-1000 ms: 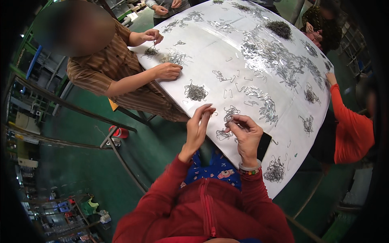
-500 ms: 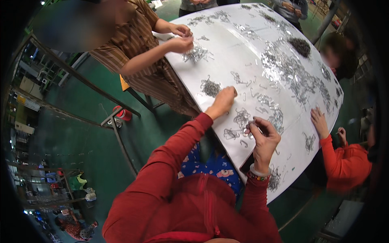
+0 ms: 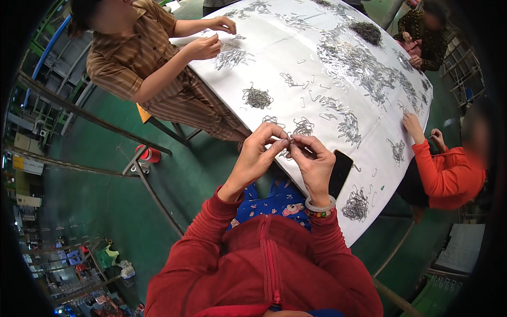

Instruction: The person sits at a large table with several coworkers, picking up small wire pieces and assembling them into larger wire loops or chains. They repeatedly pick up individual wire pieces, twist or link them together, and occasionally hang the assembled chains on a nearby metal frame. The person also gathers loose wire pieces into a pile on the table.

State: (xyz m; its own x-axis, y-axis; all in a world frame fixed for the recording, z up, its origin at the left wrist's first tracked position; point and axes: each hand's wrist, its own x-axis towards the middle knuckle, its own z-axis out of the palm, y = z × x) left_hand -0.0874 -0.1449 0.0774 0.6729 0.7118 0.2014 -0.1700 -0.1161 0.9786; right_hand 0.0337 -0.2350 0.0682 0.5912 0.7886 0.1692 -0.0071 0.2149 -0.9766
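My left hand (image 3: 259, 150) and my right hand (image 3: 312, 161) meet above the near edge of the white table (image 3: 274, 58). Their fingertips pinch together on a small metal piece (image 3: 290, 139), mostly hidden by the fingers. Just beyond them lie small piles of grey wire hooks (image 3: 303, 127), partly covered by my hands. A tighter heap of dark wire hooks (image 3: 257, 98) sits farther left. Flat shiny metal pieces (image 3: 348, 127) lie to the right of the hook piles. Beside my right wrist rests a dark phone (image 3: 340, 171).
Another tangle of hooks (image 3: 356, 206) lies near the right front edge. A person in a striped shirt (image 3: 142, 58) works at the left, and one in orange-red (image 3: 446, 171) at the right. A large spread of metal pieces (image 3: 359, 66) covers the far middle.
My left hand has come back from the table toward me, and my right hand has moved left to meet it. The phone is now more visible. The whole view has shifted slightly.
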